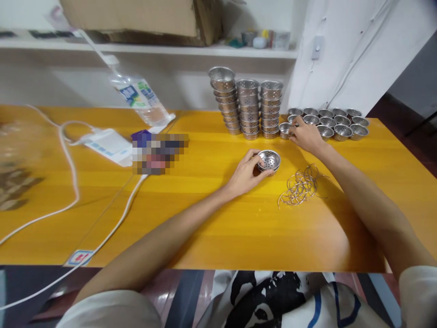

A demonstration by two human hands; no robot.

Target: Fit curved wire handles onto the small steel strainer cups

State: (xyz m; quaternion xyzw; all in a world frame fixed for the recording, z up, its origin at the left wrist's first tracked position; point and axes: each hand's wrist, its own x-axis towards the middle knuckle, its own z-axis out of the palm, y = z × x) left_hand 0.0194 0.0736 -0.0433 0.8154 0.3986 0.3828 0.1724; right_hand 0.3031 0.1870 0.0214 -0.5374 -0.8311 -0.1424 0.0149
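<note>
My left hand (246, 172) rests on the yellow table (218, 218) with its fingers curled round a small perforated metal strainer cup (269, 160). My right hand (306, 135) reaches further back and its fingers close on one loose cup (285, 130) at the left end of a group of single cups (336, 123). A tangle of thin wire rings (300, 187) lies between my two forearms, just right of the held cup.
Three tall stacks of the same cups (247, 107) stand at the back by the wall. At left lie a plastic bottle (143, 98), a white cable (70, 182) and a white pouch (109, 145). A shelf holds a cardboard box (143, 20).
</note>
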